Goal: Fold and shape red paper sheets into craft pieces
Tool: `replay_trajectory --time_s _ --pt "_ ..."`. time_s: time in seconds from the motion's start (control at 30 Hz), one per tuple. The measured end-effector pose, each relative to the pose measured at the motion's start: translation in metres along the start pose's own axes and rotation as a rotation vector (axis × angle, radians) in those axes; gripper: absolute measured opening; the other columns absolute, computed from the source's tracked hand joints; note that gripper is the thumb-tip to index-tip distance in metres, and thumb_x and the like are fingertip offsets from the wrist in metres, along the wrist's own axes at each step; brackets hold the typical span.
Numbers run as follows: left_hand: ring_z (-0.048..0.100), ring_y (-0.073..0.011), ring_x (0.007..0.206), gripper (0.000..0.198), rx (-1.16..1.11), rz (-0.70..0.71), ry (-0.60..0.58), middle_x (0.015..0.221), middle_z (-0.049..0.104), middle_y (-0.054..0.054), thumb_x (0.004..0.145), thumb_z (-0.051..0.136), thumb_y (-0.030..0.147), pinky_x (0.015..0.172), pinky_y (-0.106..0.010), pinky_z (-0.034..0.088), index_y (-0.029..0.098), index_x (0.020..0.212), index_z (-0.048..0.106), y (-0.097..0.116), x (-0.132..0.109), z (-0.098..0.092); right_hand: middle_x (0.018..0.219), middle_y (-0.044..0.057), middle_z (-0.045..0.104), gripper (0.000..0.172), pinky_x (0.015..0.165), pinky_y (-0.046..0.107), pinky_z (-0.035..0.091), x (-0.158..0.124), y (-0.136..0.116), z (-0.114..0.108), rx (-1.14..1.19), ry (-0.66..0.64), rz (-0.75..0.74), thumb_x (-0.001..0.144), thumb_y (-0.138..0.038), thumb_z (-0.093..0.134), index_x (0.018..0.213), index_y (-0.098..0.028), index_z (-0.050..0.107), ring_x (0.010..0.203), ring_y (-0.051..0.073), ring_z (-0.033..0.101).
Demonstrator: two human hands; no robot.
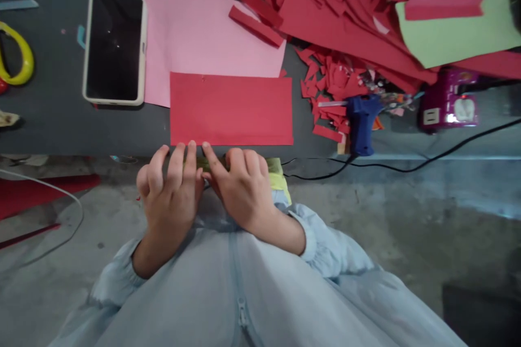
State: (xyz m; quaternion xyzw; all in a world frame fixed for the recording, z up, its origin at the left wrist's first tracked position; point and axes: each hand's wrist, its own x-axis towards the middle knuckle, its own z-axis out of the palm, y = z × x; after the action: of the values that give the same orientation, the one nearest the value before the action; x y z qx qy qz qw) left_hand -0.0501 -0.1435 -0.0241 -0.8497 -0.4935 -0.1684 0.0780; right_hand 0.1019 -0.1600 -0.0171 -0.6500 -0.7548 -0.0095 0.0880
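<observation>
A red rectangular sheet (231, 108) lies flat near the table's front edge, its upper left part over a large pink sheet (203, 27). At the red sheet's near edge, left of its middle, my left hand (171, 192) rests with its fingers apart and fingertips at the paper. Just to the right, my right hand (244, 187) has its index finger stretched to the same edge, while its other fingers are curled. Nothing shows between its fingers. The two thumbs come close together below the table edge.
A phone (114, 49) lies on the pink sheet's left side. Yellow-handled scissors (24, 59) are at far left. Red paper scraps (337, 76), a blue glue gun (362, 122) with a black cord (407, 169), a green sheet (451, 40) and a purple device (450, 103) lie on the right.
</observation>
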Motion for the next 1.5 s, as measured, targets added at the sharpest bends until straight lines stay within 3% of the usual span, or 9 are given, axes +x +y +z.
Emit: replay_trajectory --time_s 0.27,0.53,0.67,1.13,1.5 --pt "0.055 -0.0307 0.117 0.064 0.014 -0.028 -0.038 0.132 0.065 -0.012 0.093 0.062 0.032 0.099 -0.046 0.038 0.022 0.153 0.039 0.001 0.0 0.002 0.082 0.006 0.051 0.043 0.073 0.036 0.037 0.001 0.002 0.001 -0.001 -0.023 0.035 0.104 -0.04 0.039 0.141 -0.03 0.058 0.08 0.022 0.038" --pt "0.054 -0.0293 0.115 0.065 -0.041 -0.076 -0.068 0.133 0.063 -0.012 0.093 0.06 0.026 0.101 -0.047 0.037 0.025 0.154 0.038 0.003 0.001 0.001 0.085 0.007 0.051 0.043 0.072 0.036 0.035 -0.01 0.025 -0.007 -0.032 -0.056 0.057 0.103 -0.039 0.041 0.141 -0.029 0.058 0.081 0.023 0.035" --pt "0.054 -0.0296 0.111 0.065 0.006 -0.053 -0.066 0.13 0.064 -0.013 0.092 0.06 0.025 0.1 -0.047 0.037 0.022 0.153 0.038 0.003 0.003 0.001 0.086 0.007 0.05 0.043 0.072 0.035 0.034 -0.016 0.038 -0.011 -0.063 -0.042 0.056 0.103 -0.038 0.04 0.14 -0.026 0.059 0.081 0.023 0.035" --pt "0.058 -0.0298 0.105 0.066 -0.068 -0.07 -0.051 0.128 0.063 -0.012 0.089 0.06 0.024 0.094 -0.052 0.038 0.029 0.152 0.04 -0.001 0.005 0.002 0.083 0.006 0.047 0.042 0.071 0.034 0.032 -0.04 0.085 -0.017 -0.121 0.022 0.142 0.102 -0.036 0.041 0.134 -0.021 0.064 0.077 0.02 0.034" --pt "0.061 -0.0287 0.1 0.063 -0.051 -0.064 -0.054 0.124 0.066 -0.012 0.087 0.061 0.023 0.089 -0.05 0.038 0.028 0.148 0.046 0.001 0.011 -0.001 0.083 0.005 0.047 0.042 0.075 0.036 0.034 -0.048 0.103 -0.019 -0.065 0.012 0.215 0.102 -0.037 0.042 0.133 -0.02 0.065 0.08 0.02 0.038"
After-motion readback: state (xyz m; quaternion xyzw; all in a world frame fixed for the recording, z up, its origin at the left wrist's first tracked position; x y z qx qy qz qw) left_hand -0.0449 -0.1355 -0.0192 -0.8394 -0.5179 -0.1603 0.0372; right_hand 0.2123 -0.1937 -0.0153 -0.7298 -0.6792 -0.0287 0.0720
